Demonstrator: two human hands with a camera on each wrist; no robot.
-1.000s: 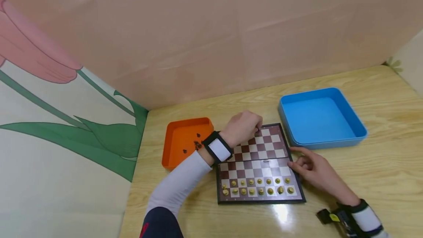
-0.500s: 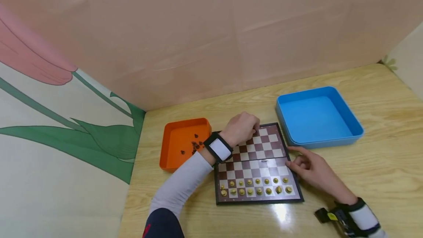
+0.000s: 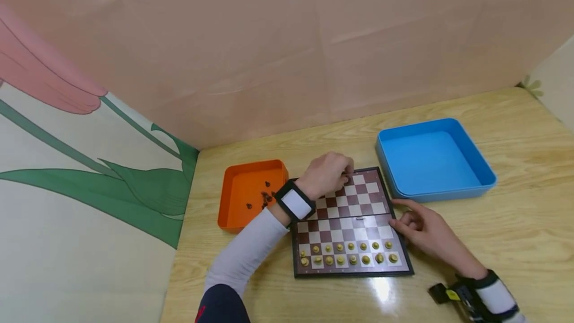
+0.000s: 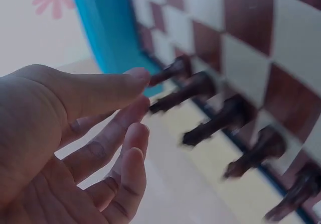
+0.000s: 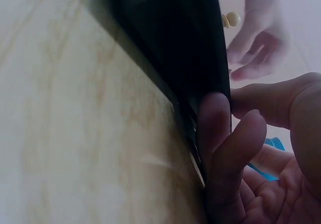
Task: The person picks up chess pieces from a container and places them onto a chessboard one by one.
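My left hand (image 3: 325,174) is over the far edge of a brown-and-white checkered chessboard (image 3: 337,236). In the left wrist view its thumb and index fingertip pinch the tip of a dark chess piece (image 4: 173,71), which stands on the board at the end of a row. Several more dark chess pieces (image 4: 220,119) stand beside it along that edge; in the head view the hand hides most of this row. My right hand (image 3: 426,229) grips the board's right edge, thumb on top and fingertips against the dark underside (image 5: 165,38). Two rows of gold chess pieces (image 3: 353,259) stand along the near side.
An orange tray (image 3: 234,196) with several dark chess pieces (image 3: 265,196) lies left of the board, partly behind my left forearm. A blue tray (image 3: 432,163) stands at the board's far right. The wooden table (image 3: 533,198) meets a wall at the back.
The view shifts slightly. Both hands stay in nearly the same places, the left at the far edge and the right on the board's right edge.
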